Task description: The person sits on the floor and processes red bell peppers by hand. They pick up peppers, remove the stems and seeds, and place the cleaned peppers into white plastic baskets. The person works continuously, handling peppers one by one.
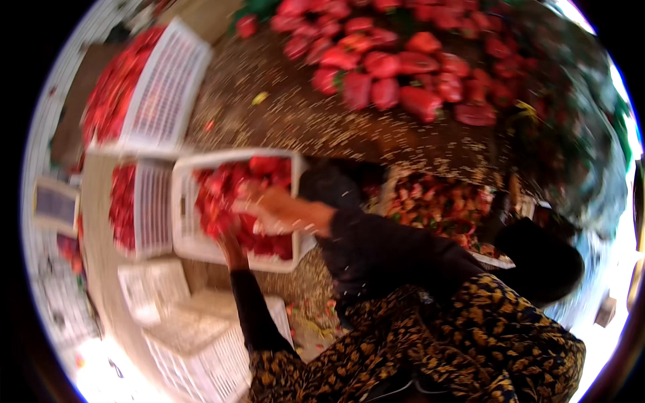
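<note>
At least four white crates. Near crate [218, 366] sits lower left. Work crate [181, 232] holds red peppers [216, 183]; two hands are at them, left hand [226, 233] and right hand [265, 207], blurred, can't tell pinching or spread. Right forearm [312, 218] crosses its right rim. Side crate [153, 208], far crate [166, 87]: both red-filled. Beyond: dozens of loose peppers [383, 65].
</note>
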Demonstrator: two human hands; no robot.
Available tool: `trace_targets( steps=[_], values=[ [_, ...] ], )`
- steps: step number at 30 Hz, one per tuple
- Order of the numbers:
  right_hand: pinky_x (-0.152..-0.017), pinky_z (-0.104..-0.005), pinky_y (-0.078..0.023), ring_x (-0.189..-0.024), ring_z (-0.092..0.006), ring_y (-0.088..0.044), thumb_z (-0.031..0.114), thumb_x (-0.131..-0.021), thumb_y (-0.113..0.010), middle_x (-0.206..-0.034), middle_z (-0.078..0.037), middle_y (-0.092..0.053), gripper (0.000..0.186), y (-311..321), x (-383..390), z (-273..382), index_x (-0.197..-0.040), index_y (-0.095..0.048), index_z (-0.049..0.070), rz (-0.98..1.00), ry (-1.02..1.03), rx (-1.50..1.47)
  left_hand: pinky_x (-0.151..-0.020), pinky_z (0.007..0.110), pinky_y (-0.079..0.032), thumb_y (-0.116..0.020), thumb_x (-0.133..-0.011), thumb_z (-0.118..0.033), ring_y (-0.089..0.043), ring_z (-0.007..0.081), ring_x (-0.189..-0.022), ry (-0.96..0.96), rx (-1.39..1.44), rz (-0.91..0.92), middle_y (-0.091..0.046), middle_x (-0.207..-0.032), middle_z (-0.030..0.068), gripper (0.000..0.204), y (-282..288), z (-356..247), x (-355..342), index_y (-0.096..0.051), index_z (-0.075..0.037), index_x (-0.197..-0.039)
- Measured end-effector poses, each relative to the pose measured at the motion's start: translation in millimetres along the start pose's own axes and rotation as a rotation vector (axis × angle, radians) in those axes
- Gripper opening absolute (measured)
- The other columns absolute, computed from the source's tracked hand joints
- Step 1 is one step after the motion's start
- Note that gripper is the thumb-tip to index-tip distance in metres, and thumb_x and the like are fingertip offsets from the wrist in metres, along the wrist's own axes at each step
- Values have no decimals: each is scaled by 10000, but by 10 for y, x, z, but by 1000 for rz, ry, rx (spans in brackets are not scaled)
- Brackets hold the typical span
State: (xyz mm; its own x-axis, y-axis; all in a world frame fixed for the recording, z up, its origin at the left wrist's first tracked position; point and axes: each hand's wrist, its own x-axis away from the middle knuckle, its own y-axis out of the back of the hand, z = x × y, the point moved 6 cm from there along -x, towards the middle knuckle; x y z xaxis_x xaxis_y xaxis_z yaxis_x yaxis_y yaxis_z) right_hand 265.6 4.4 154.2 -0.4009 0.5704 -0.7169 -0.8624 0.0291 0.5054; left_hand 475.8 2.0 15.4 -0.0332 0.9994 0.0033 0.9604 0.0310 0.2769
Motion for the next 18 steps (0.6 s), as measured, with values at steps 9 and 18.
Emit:
trace_targets(
  steps=[9,18],
  values=[
    [-848,-393,-432,-1046,-301,-494,171,-661,-678,-1155,-143,-502,500,1912,1111,-1230,-1125,-521,72,-152,-529,529,-675,265,-445,-632,-761,-43,-542,142,-738,-134,-55,-307,-591,-905,95,335,-919,-1028,-63,-572,31,-1083],
    [-761,-333,-426,-913,-195,-548,366,-802,-604,-958,-142,-596,413,2656,2678,-1888,-958,-556,-13,-759,-1331,-189,-970,396,-336,-762,-546,-136,-365,342,-1213,-950,-367,732,-423,-1283,182,914,-4049,-2261,-461,-313,-97,-1341]
  ],
)
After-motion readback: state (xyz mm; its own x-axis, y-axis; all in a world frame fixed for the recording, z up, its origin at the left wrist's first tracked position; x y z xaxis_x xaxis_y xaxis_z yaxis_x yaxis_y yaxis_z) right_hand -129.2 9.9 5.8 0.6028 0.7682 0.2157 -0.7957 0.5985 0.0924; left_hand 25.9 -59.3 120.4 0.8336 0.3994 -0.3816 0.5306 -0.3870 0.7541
